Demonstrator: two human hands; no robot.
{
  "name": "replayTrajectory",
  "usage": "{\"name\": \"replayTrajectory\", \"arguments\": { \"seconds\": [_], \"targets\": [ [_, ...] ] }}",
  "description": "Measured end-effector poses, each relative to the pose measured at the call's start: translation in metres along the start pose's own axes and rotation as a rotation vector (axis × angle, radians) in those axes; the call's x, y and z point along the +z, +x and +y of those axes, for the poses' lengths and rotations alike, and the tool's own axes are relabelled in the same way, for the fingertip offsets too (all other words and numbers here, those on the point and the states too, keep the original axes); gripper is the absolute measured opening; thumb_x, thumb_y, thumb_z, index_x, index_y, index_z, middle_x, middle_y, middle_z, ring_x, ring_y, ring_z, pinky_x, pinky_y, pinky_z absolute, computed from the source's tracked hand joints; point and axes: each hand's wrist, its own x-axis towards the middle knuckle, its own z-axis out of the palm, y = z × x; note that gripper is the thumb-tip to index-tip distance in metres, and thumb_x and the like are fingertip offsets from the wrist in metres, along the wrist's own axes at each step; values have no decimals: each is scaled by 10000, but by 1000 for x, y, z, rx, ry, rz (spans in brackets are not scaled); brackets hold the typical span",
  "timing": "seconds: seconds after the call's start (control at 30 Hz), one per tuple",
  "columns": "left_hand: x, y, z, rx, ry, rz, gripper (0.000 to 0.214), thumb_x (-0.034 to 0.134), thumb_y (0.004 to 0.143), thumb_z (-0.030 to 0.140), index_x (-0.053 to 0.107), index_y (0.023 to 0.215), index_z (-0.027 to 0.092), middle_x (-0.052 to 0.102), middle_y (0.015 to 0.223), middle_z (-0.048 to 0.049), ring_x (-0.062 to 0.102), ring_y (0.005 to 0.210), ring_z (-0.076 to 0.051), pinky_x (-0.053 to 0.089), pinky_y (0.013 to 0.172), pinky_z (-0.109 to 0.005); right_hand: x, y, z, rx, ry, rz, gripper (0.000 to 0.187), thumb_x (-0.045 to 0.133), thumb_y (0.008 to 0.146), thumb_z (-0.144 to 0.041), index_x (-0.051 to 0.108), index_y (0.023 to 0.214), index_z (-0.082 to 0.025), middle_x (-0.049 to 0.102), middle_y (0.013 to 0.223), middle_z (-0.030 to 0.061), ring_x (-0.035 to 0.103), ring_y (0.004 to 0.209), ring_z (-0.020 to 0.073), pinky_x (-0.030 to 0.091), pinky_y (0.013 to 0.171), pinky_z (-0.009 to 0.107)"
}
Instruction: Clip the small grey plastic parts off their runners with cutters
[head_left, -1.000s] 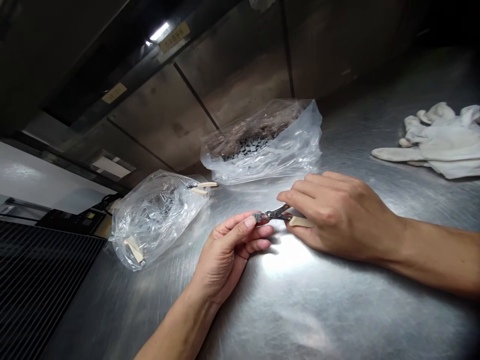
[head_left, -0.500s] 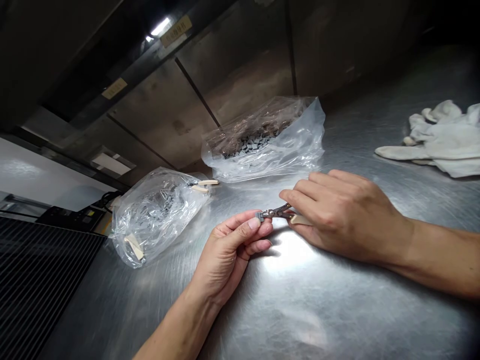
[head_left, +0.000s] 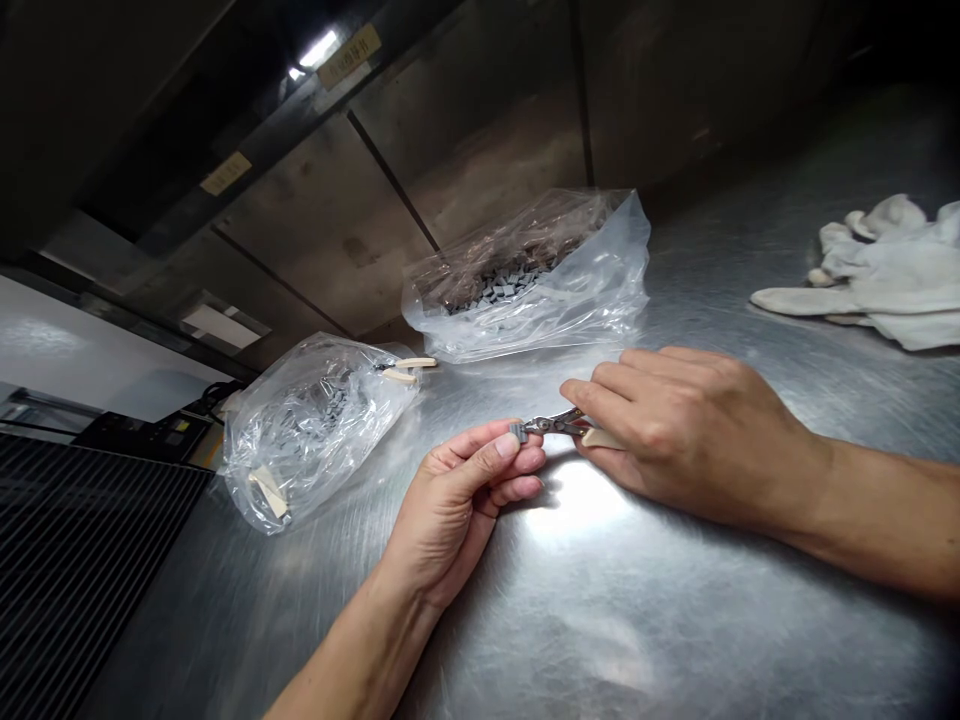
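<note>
My left hand (head_left: 469, 478) pinches a small grey ridged plastic piece (head_left: 518, 432) between thumb and fingers. Closed around the handles of a pair of nippers (head_left: 551, 425) is my right hand (head_left: 667, 430). One cream-coloured handle shows below its fingers. The tips of the nippers point left and meet the right side of the grey piece; whether they bite into it I cannot tell. Both hands are above the metal table (head_left: 585, 620).
Behind my hands stands an open clear bag (head_left: 592, 310) of small grey pieces. Another clear bag (head_left: 315, 440) lies to the left, with cream-handled pliers (head_left: 405, 370) at its edge. White gloves (head_left: 885, 280) rest at the right. A dark metal wall (head_left: 480, 140) rises behind.
The grey piece sits slightly differently in my left fingers, with its ridges showing more. The nippers and my right hand have barely shifted.
</note>
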Motion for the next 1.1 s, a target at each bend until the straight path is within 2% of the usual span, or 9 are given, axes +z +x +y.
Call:
{"name": "replayTrajectory", "arguments": {
  "seconds": [0.37, 0.5, 0.67, 0.77, 0.93, 1.1],
  "targets": [
    [0, -1, 1, -3, 9, 1, 120, 696, 867, 32, 793, 905, 92, 797, 837, -100, 747, 687, -127, 639, 632, -183, -1, -1, 0, -17, -7, 2, 94, 605, 863, -206, 641, 777, -188, 579, 658, 7, 531, 589, 202, 264, 571, 336],
    [1, -1, 1, -2, 7, -8, 126, 694, 867, 26, 789, 896, 103, 799, 852, -107, 753, 698, -130, 639, 639, -187, 0, -2, 0, 2, 37, -18, 111, 600, 863, -209, 605, 753, -190, 573, 646, 9, 522, 574, 188, 256, 561, 330],
    [2, -2, 0, 18, -4, 4, 220, 692, 864, 9, 788, 1001, 153, 801, 841, -106, 765, 732, -139, 642, 674, -200, 1, -3, 2, 20, 148, -77, 104, 555, 864, -173, 602, 771, -179, 585, 656, 12, 495, 568, 162, 244, 568, 326],
    [3, -2, 0, 12, -7, 30, 197, 688, 863, 5, 796, 955, 141, 799, 822, -107, 768, 724, -148, 642, 662, -199, 1, -3, 4, 25, 172, -68, 133, 521, 856, -160, 609, 758, -176, 590, 653, 14, 483, 563, 156, 237, 574, 328],
    [3, -2, 0, 13, -22, 52, 216, 688, 849, -16, 807, 933, 143, 805, 848, -104, 775, 753, -155, 644, 688, -200, 2, -2, 3, 79, 145, 0, 130, 525, 834, -164, 636, 768, -173, 612, 672, 19, 529, 610, 178, 258, 600, 336],
    [4, -2, -1, 24, -4, 9, 235, 701, 839, -22, 806, 974, 139, 808, 901, -114, 774, 792, -154, 642, 714, -202, 2, 2, 1, 111, 101, -8, 128, 538, 825, -188, 663, 807, -174, 618, 717, 33, 566, 685, 215, 292, 643, 347]
  ]
}}
